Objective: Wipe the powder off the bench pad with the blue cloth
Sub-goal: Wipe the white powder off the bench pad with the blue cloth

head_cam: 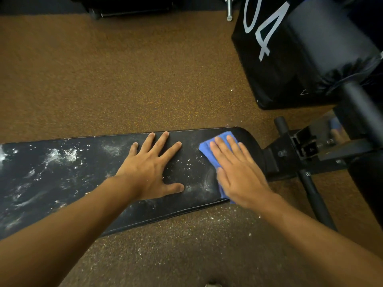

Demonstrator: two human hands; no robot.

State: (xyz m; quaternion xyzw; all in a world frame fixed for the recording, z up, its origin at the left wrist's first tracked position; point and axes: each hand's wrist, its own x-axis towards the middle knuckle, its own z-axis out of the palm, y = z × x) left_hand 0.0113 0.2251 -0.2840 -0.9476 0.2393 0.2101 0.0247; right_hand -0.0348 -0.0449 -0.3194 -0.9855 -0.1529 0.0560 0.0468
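Two flat hands on a dusty bench pad, wiping barely begun.

Most of the powder (62,155) is still on the bench pad (93,204); the right hand (238,172) lies with fingers straight, pressing the blue cloth (207,150) flat onto the pad's rounded end at about 3 o'clock of the frame centre; the left hand (153,168), fingers spread and straight, holds nothing and rests on the pad just beside it, toward 9 o'clock of the cloth; only the small patch round the cloth looks darker and cleaner, with faint smears near its lower edge; thick white patches run across the pad out to 9 o'clock, so by my judgement nearly the whole length is left to wipe; loose specks also lie on the brown floor (165,245) at 6 o'clock.
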